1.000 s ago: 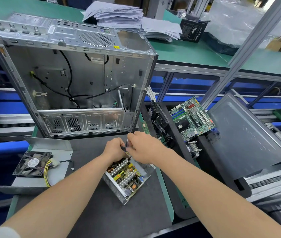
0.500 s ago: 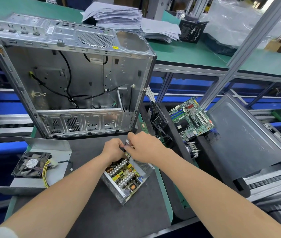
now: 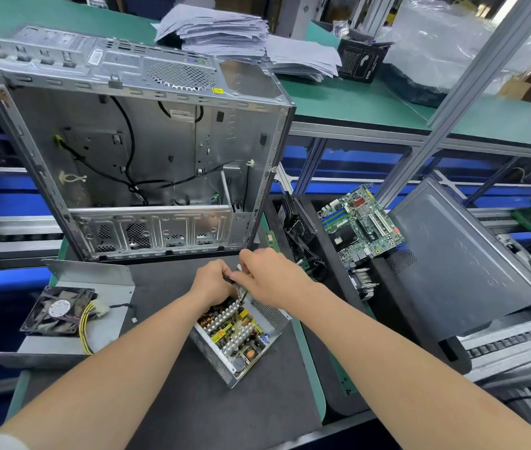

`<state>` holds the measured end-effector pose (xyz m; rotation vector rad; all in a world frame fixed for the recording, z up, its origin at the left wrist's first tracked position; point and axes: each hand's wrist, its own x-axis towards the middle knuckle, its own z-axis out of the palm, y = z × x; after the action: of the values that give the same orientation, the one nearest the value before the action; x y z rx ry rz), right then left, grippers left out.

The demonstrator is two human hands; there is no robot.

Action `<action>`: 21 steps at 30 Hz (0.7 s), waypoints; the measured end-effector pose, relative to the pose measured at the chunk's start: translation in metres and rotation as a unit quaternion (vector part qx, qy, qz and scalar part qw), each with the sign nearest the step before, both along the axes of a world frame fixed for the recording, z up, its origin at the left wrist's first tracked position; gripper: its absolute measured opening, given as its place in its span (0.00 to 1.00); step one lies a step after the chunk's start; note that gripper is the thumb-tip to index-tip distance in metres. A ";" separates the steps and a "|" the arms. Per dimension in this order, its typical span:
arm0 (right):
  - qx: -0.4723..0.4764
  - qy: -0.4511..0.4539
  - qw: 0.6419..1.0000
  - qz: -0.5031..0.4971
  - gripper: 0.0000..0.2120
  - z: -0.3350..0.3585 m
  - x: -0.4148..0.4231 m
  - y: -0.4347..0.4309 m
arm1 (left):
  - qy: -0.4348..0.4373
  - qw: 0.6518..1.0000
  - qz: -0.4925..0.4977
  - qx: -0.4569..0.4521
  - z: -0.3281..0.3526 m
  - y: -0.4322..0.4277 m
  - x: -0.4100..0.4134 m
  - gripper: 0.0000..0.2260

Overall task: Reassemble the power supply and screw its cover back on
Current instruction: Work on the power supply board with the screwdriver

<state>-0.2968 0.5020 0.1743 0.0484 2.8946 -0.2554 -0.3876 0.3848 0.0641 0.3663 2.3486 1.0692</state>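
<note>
Over last second: barely any shift. Left hand (image 3: pixel 213 281) still pinching small dark part (image 3: pixel 229 280), tool or lead, unclear. Right hand (image 3: pixel 272 277) curled over same spot, its grip hidden. Cover (image 3: pixel 56 349) with fan (image 3: pixel 58 311) lies left on table (image 3: pixel 199 410), not yet fitted. Power supply (image 3: pixel 238 339) open at centre. Gutted case (image 3: pixel 134 151) behind, motherboard (image 3: pixel 359 222) right.

Back edge of the worktop (image 3: pixel 166 404) is totally walled off by the open computer case (image 3: pixel 147 147), and the fan (image 3: pixel 58 308) on the metal cover (image 3: pixel 109 303) hogs the left edge. Front edge is bare mat, plus strips either side of the power supply (image 3: pixel 238 342).
</note>
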 end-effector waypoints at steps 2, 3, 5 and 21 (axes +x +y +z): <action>-0.021 -0.019 0.999 0.041 0.07 0.002 0.002 0.001 | 0.008 1.000 -0.001 -0.001 0.000 0.000 0.001 0.14; -0.025 -0.027 0.998 0.055 0.06 0.004 0.002 0.002 | 0.009 1.000 -0.002 -0.002 -0.001 0.000 0.001 0.14; -0.026 -0.032 0.997 0.058 0.07 0.006 -0.001 0.003 | 0.008 1.000 -0.003 -0.002 -0.001 0.001 0.001 0.15; 0.017 -0.014 0.997 0.079 0.05 0.011 -0.004 0.003 | 0.016 1.000 -0.012 -0.007 -0.008 0.004 -0.002 0.14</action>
<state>-0.3011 0.5047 0.1853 -0.1677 2.8547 -0.1741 -0.3897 0.3885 0.0563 0.4087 2.3730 1.0427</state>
